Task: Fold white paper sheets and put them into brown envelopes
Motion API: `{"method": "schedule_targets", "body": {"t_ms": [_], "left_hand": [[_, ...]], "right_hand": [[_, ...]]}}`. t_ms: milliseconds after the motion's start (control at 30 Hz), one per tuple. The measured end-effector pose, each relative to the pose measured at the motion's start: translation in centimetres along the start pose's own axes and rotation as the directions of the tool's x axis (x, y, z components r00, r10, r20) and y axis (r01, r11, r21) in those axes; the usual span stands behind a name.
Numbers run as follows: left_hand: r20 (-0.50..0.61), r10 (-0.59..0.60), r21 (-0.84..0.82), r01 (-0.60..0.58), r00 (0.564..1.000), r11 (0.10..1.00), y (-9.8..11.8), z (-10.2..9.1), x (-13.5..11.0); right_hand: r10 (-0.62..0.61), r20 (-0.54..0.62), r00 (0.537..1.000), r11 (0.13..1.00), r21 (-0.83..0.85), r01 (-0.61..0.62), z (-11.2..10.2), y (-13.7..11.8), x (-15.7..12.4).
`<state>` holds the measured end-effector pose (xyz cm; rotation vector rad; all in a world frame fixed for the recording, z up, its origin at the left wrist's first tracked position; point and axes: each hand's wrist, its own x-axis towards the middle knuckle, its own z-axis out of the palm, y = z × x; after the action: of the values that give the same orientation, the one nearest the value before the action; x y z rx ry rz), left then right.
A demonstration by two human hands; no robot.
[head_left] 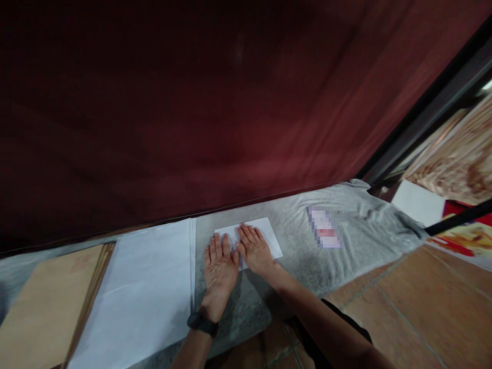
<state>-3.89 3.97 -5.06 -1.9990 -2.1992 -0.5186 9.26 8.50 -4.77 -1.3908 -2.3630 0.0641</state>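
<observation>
Nearest me, brown floor tiles [426, 302] showed below the edge of a grey cloth [295, 253], and a black watch [202, 324] sat on my left wrist. To the left on the cloth lay large white sheets [142, 287], one over another, and left of those a stack of brown paper [57, 302]. The small white sheet [273, 241] lay on the cloth to their right, partly hidden under my left hand [222, 264] and right hand [255, 251]. Right of it rested a slip [325, 228]. A dark red panel [230, 113] rose along the cloth's far edge, blocking that side, and a red and yellow print [469, 241] showed at the far right.

The slip was pixelated past reading; a faint mark on the brown paper was illegible.

My palms faced down, side by side, thumbs close together. The fingers of both were extended and unclenched, pressed flat rather than gripping, pointing toward the panel.
</observation>
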Motion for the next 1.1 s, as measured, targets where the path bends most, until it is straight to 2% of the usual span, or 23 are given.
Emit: {"method": "schedule_targets", "body": {"t_ms": [200,433,633,733,800,867,967,1100], "left_hand": [[0.013,0.012,0.009,-0.012,1.0,1.0,-0.1,-0.2,-0.1],[0.008,-0.011,-0.031,0.011,1.0,0.999,0.0,-0.6,-0.2],[-0.023,-0.027,0.017,0.028,0.999,0.999,0.5,-1.2,0.2],[-0.03,0.059,-0.013,-0.059,0.998,0.998,1.7,-1.3,0.5],[0.004,0.154,-0.056,-0.154,0.988,0.987,2.8,-1.0,0.6],[0.04,0.2,-0.091,-0.196,0.979,0.976,3.6,-0.6,0.7],[0.067,0.176,-0.088,-0.17,0.982,0.982,3.8,0.1,0.6],[0.045,0.138,-0.055,-0.136,0.989,0.989,2.5,0.5,0.6]], "right_hand": [[0.048,-0.04,0.998,0.997,-0.058,-0.05,0.3,1.3,-0.3],[0.165,0.019,0.986,0.981,-0.11,-0.162,-0.9,4.0,-0.5],[0.187,0.024,0.982,0.977,-0.103,-0.184,-1.3,4.7,-0.8],[0.191,0.02,0.981,0.976,-0.111,-0.188,-1.3,4.6,-0.8],[0.189,0.013,0.982,0.975,-0.118,-0.187,-1.2,4.5,-0.8],[0.182,0.007,0.983,0.976,-0.123,-0.179,-1.2,4.5,-0.8],[0.172,0.002,0.985,0.977,-0.127,-0.17,-1.1,4.7,-0.8],[0.176,0.005,0.984,0.978,-0.117,-0.175,-1.3,4.9,-0.9]]}}
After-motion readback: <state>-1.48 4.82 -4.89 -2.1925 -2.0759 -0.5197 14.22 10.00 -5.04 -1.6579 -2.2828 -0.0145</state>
